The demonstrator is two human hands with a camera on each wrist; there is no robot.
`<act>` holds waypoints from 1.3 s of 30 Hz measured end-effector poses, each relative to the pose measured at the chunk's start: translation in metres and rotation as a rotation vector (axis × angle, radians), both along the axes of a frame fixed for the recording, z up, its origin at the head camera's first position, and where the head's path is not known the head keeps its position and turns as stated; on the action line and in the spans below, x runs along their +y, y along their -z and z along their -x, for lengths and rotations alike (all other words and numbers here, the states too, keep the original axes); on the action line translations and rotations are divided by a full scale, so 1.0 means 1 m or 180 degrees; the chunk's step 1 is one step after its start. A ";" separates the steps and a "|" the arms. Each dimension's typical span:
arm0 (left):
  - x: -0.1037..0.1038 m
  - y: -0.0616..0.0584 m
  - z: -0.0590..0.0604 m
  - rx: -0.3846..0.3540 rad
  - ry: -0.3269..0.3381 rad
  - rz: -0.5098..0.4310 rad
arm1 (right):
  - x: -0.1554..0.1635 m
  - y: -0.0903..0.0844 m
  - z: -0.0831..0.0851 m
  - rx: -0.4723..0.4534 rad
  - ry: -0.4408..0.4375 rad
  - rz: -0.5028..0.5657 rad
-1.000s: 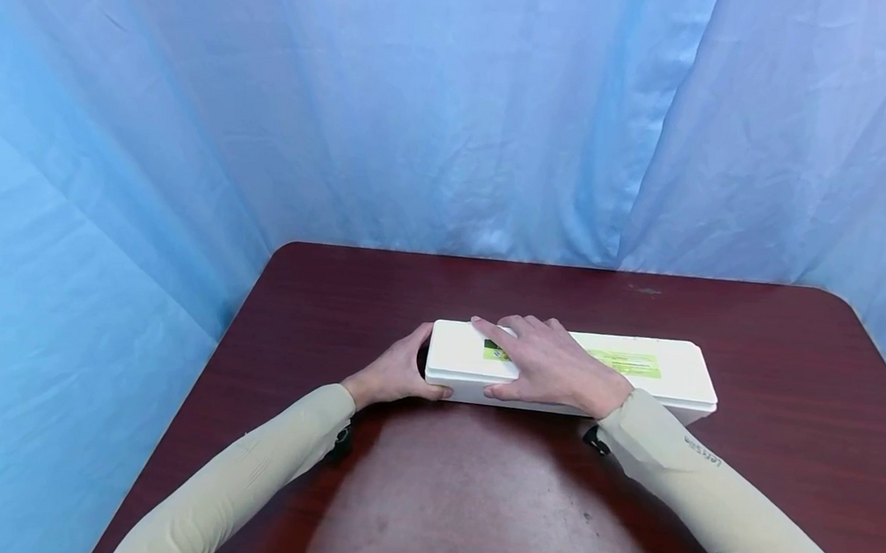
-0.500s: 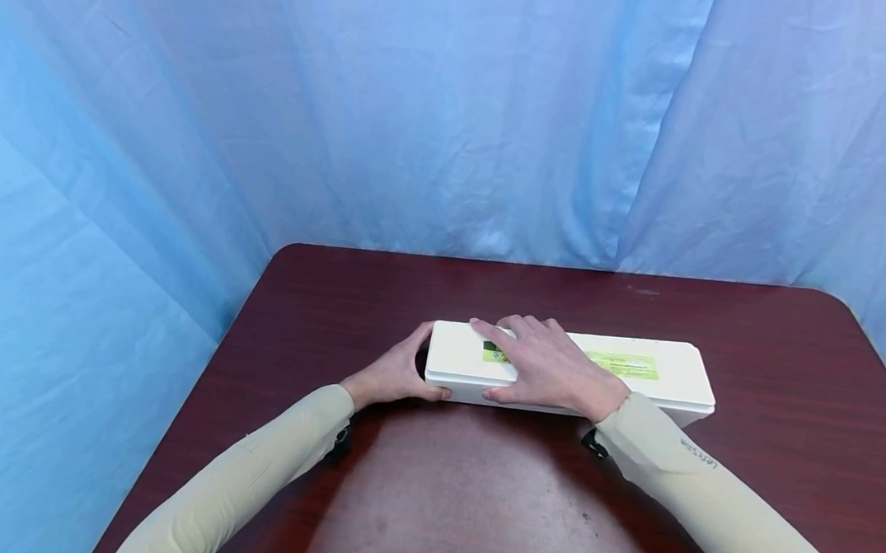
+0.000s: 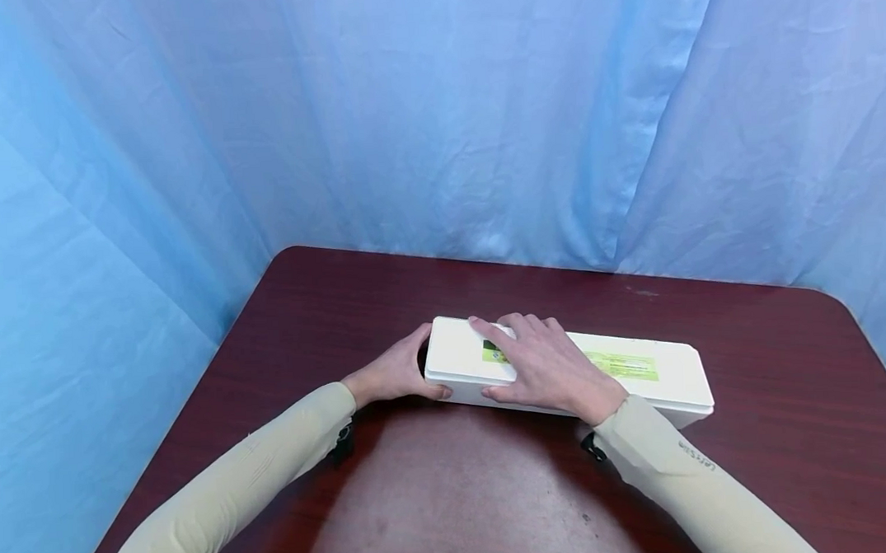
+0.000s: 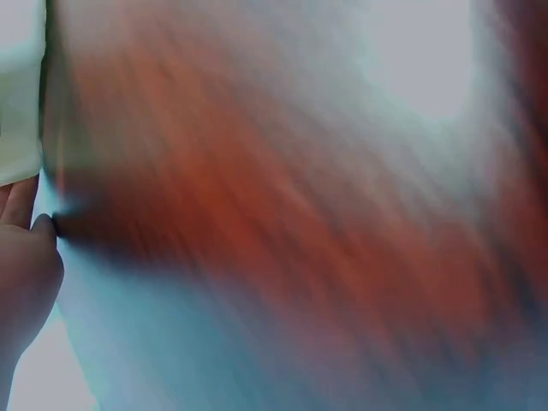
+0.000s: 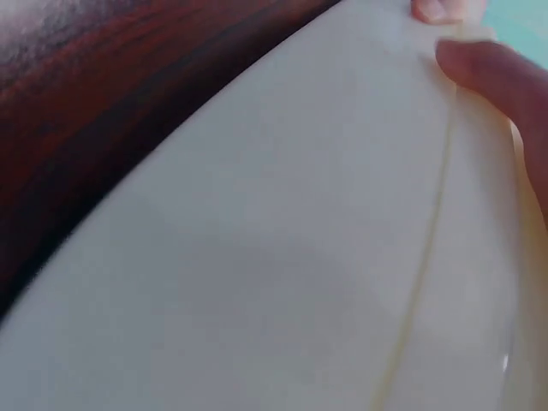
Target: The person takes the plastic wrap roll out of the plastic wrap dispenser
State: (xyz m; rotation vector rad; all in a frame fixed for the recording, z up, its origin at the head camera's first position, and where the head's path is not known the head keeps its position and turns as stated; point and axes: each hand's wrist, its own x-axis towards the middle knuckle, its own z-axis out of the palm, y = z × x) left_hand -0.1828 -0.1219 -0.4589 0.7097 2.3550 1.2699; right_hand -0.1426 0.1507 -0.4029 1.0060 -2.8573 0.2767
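Hands are on the long white box [image 3: 566,370], which lies flat near the middle of the dark red tabletop [image 3: 788,360], its long side running left to right. The left hand [image 3: 391,376] holds the box's left end, thumb along the near edge and fingers curled round the far corner. The right hand [image 3: 551,367] lies on the lid, over part of the green label [image 3: 628,366]; its fingers [image 3: 493,334] are spread and nearly straight, and the thumb presses the near side.

Compared with one second ago, almost nothing is different: both hands keep the same places and the box has perhaps shifted very slightly. I judge that the grip is only being settled, and the lid is not yet lifted. The left wrist view is too blurred to add anything. Blue curtain [image 3: 436,120] surrounds the tabletop.
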 end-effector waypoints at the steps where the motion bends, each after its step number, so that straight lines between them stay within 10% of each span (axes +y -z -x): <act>1: 0.000 0.000 0.000 -0.0017 -0.0009 -0.0034 | 0.000 0.000 0.000 0.0013 -0.0002 0.0013; 39: -0.004 -0.007 -0.003 -0.0257 -0.0084 -0.0085 | 0.045 -0.002 -0.008 -0.0067 0.0184 0.0038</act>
